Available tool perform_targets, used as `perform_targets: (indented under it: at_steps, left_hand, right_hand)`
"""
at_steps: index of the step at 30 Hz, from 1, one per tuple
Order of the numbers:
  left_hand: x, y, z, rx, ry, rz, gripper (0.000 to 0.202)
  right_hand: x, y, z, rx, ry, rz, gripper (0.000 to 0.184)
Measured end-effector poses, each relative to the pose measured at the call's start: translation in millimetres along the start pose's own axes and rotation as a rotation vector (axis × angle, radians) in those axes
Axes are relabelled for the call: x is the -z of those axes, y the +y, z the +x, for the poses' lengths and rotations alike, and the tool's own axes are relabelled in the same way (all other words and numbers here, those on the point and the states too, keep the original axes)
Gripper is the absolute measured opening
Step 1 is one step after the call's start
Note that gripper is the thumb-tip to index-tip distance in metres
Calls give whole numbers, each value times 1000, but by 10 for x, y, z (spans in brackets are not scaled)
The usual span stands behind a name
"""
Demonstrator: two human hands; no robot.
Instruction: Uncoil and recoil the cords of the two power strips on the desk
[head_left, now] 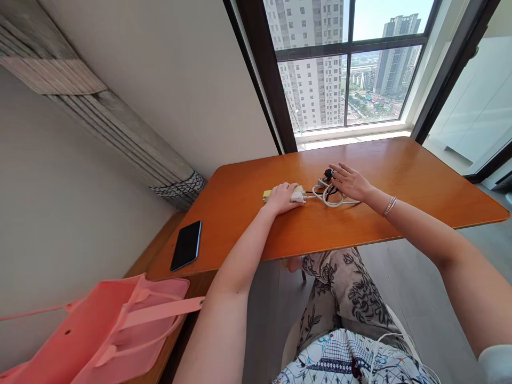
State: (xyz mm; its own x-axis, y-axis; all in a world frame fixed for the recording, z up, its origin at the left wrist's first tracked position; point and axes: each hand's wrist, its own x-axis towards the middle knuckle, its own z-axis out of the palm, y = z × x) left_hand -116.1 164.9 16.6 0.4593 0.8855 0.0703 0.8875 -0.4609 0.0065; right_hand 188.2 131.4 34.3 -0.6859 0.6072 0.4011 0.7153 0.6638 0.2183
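Observation:
My left hand (282, 199) rests over a white power strip (298, 195) on the table, its fingers wrapped across the top and hiding the middle. A yellowish end (266, 196) sticks out on the left side of that hand. From the strip's right end a white cord (334, 201) runs into loose loops, with a thin black cable lying among them. My right hand (350, 182), fingers stretched out, is beside a black plug (329, 174) at the top of the loops. Whether its fingers touch the plug or the cord I cannot tell.
The orange-brown wooden table (400, 170) stands against the window. A black phone (186, 245) lies near its left edge. At the lower left is an open pink bag (132, 325). A grey curtain (132, 144) hangs along the left wall.

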Motion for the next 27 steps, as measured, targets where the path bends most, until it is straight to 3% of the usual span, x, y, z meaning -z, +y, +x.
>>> perform_targets:
  at_steps: [5, 8, 12, 15, 17, 22, 25, 27]
  left_hand:
    - [-23, -26, -38, 1, 27, 20, 76]
    - [-35, -51, -39, 28, 32, 25, 75]
    - [-43, -95, -53, 68, 39, 43, 78]
    - [-44, -139, -66, 106, 38, 41, 81]
    - [-47, -162, -61, 116, 36, 23, 81]
    - [-68, -78, -23, 62, 27, 24, 86]
    - [-66, 140, -36, -73, 53, -12, 79]
    - [-52, 348, -61, -180, 80, -64, 61]
  right_hand:
    - [-25, -65, -120, -9, 32, 60, 38]
    - [3, -168, -147, -48, -81, 33, 38]
    - [10, -408, -220, -261, -308, -59, 40]
    - [-28, -457, -355, -420, -344, 35, 57]
    - [-67, -376, -454, -504, -303, 183, 63]
    - [-185, -65, -568, -679, -74, 576, 45]
    - [-210, 10, -510, -722, 83, 538, 41]
    - [-200, 46, -445, -737, 157, 393, 37]
